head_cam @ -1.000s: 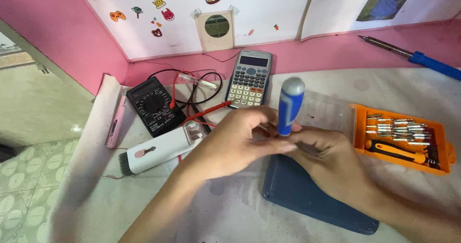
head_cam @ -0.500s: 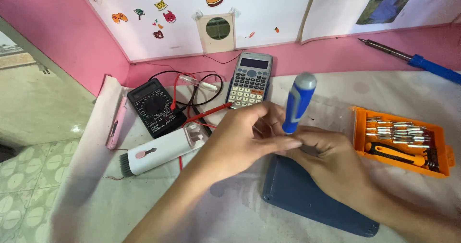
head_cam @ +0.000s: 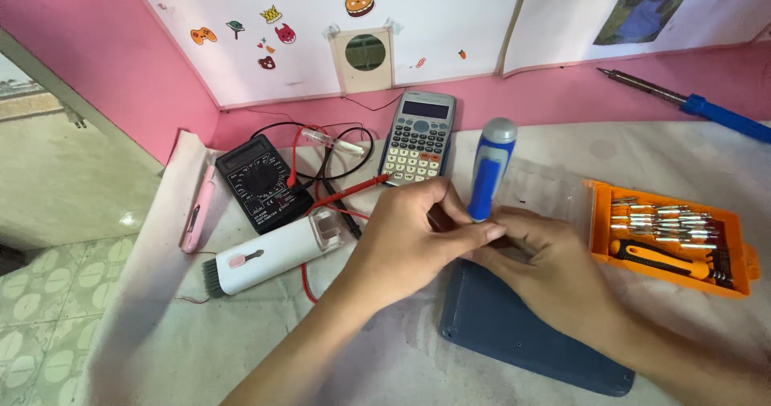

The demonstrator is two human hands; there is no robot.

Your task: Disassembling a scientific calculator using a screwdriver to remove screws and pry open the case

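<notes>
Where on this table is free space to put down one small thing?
Bare cloth lies between the calculator, the orange bit case and the soldering iron. Another patch lies below the white brush tool. It is crowded around the multimeter with its leads.

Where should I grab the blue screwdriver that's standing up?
Grip the screwdriver around the bare upper part of its blue handle, just under the grey cap, coming from above. It stands almost upright, leaning slightly right, and both hands, left and right, crowd its lower end over the dark blue case, so only the top is free.
</notes>
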